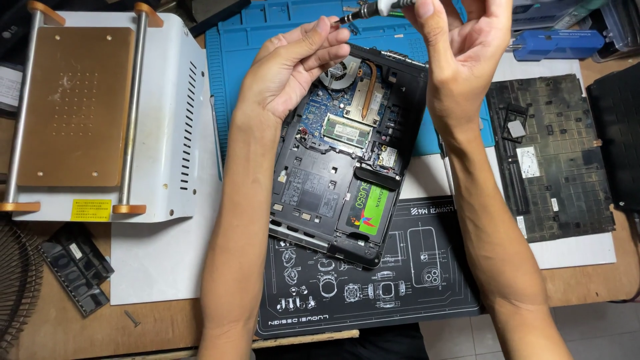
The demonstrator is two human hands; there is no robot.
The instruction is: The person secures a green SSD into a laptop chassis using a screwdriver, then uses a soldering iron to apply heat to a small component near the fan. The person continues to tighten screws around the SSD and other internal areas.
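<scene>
the scene is evenly and brightly lit from above, with soft, faint shadows. the left hand [293, 67] throws a weak shadow onto the open laptop [347, 153] just beneath it. the metal press [100, 113] well to the left of that hand shows a mild sheen without harsh glare. the right hand [460, 47] and the screwdriver [373, 9] it holds are slightly soft at the top edge. the keyboard [550, 160] to the right of that hand stays sharp. edges bend little.

A white machine with a brass-coloured plate [73, 107] sits at upper left of the frame. A detached dark keyboard panel [550, 160] lies at right. A small screw [132, 319] rests on the wooden table [80, 333] at lower left.
</scene>
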